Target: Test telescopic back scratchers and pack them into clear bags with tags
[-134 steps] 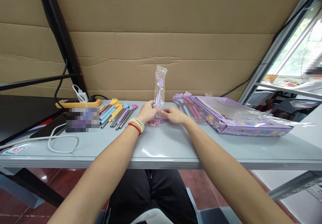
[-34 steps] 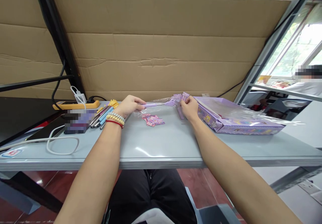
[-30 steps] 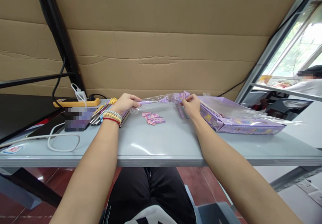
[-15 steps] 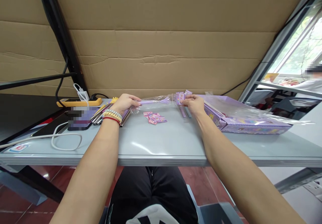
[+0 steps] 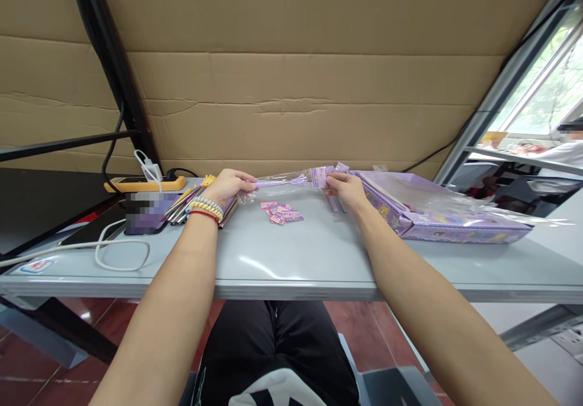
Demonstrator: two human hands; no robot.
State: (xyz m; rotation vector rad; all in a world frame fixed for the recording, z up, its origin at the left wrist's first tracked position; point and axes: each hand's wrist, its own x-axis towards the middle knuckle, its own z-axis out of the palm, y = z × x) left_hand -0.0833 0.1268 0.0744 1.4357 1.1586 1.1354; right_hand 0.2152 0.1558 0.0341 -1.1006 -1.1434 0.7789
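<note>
A clear plastic bag [image 5: 289, 177] with a slim light-purple stick, perhaps a pen, inside is stretched between my two hands above the tabletop. My left hand [image 5: 231, 186] pinches the bag's left end, its fingers closed. At the other end, my right hand [image 5: 347, 188] has its fingers closed on a small purple printed card [image 5: 319, 177] that meets the bag. Whether the card is fixed to the bag I cannot tell. Several pink-purple printed cards [image 5: 281, 213] lie in a loose pile below the bag. Slim purple and grey items [image 5: 334, 203] lie partly hidden by my right hand.
A flat purple printed box [image 5: 469, 233] under clear plastic film [image 5: 460, 202] lies on the right. Beyond my left wrist are several pens [image 5: 175, 208], a phone [image 5: 148, 220], a yellow power strip [image 5: 141, 184] and a white cable [image 5: 121, 267]. Cardboard [image 5: 300, 78] walls the back.
My right hand and the printed card have shifted slightly left. The left hand keeps its hold on the bag, and the loose cards lie as before.
</note>
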